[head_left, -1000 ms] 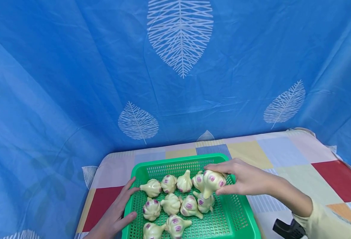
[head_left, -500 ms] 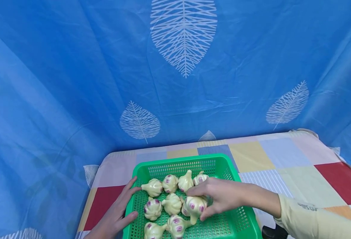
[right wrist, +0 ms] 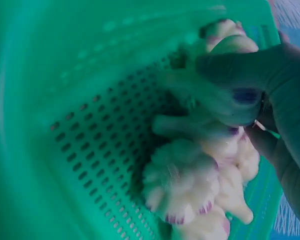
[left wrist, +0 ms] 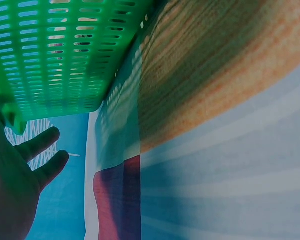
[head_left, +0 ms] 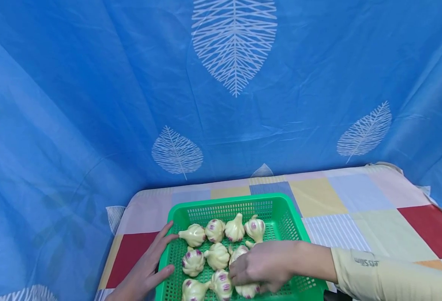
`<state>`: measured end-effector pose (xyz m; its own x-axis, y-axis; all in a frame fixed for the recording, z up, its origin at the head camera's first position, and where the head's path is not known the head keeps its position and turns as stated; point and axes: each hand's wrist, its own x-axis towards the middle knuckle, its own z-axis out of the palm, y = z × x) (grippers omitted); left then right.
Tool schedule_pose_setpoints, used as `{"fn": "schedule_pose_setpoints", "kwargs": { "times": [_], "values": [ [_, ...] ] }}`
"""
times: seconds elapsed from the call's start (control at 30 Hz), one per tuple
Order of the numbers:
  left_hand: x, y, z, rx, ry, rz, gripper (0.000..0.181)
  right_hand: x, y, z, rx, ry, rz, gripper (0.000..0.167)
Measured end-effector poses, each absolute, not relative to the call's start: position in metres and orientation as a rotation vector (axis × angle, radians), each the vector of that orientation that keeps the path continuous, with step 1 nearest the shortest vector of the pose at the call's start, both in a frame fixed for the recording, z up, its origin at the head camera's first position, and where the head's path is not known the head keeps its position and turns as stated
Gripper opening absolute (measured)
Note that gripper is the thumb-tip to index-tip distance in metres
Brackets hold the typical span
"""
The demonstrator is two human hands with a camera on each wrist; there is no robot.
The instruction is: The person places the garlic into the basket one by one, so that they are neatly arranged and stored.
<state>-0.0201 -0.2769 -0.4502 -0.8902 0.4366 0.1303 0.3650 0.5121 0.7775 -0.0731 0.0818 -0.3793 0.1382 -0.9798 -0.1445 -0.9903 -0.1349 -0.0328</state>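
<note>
A green plastic basket (head_left: 224, 203) holds several pale garlic bulbs (head_left: 216, 256) with purple streaks, lying in rough rows. My right hand (head_left: 267, 264) reaches down into its front part, thumb and fingers around one garlic bulb (head_left: 249, 291). In the right wrist view the thumb lies across that bulb (right wrist: 227, 102), and other bulbs (right wrist: 180, 182) sit close by. A bulb in the middle row is partly covered by the hand. At the basket's left rim rests my left hand (head_left: 147, 265), its fingers spread; the left wrist view shows fingers (left wrist: 51, 167) beside the basket wall (left wrist: 55, 65).
The basket stands on a table with a patchwork cloth (head_left: 360, 196). Behind it and along the sides hangs a blue curtain (head_left: 300, 83) with white leaf prints. A black wrist device (head_left: 335, 296) shows under the right sleeve.
My right hand has carried its garlic bulb from above the back right of the basket forward and down, beside the front-row bulbs. My left hand stays at the rim.
</note>
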Motion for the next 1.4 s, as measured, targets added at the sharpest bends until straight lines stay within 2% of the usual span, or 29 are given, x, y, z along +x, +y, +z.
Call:
{"fn": "schedule_pose_setpoints", "kwargs": {
  "times": [0.2,0.47,0.77,1.07,1.27,1.4],
  "values": [
    [-0.02,-0.277,-0.451,0.676,2.646,1.346,0.06,-0.067,0.076,-0.386,-2.409,1.993,0.388,0.049],
    [-0.017,-0.275,-0.45,0.61,2.659,1.364,0.06,-0.068,0.074,-0.386,-2.343,2.02,0.45,0.057],
    [-0.019,-0.275,-0.449,0.667,2.657,1.345,0.058,-0.069,0.076,-0.387,-2.375,2.043,0.422,0.045],
    [-0.019,-0.276,-0.451,0.693,2.662,1.303,0.058,-0.069,0.078,-0.381,-2.306,2.073,0.471,0.06],
    [-0.017,-0.275,-0.451,0.68,2.699,1.261,0.057,-0.072,0.081,-0.372,-2.272,2.089,0.404,0.056],
    [-0.016,-0.274,-0.451,0.643,2.738,1.221,0.056,-0.074,0.083,-0.365,-2.26,2.144,0.383,0.06]
  ]
}}
